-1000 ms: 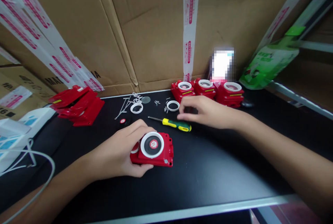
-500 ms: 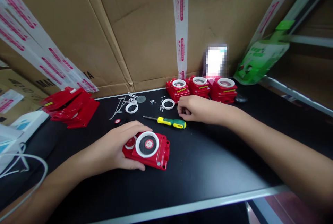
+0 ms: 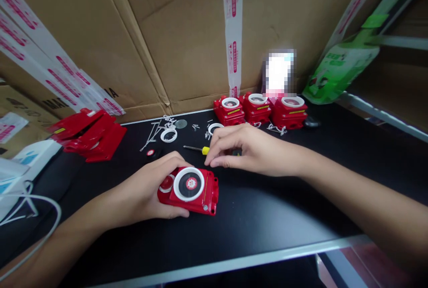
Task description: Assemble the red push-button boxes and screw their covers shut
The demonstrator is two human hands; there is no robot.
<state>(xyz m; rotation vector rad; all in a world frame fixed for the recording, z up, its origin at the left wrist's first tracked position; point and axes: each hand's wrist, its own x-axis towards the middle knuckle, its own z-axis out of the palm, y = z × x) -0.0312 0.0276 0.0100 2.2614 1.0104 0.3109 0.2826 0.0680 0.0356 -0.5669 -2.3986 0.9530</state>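
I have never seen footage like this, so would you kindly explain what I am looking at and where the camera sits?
There is no machine here: a person works with two bare hands, filmed by a camera worn on the head, looking forward and down. The left hand grips a red box with a white-ringed dial on a black table. The right hand hovers just behind it, fingers curled over a yellow-handled screwdriver; whether it holds anything I cannot tell. Farther back lie a white ring, small screws, three more red boxes and a stack of red covers, against cardboard cartons.
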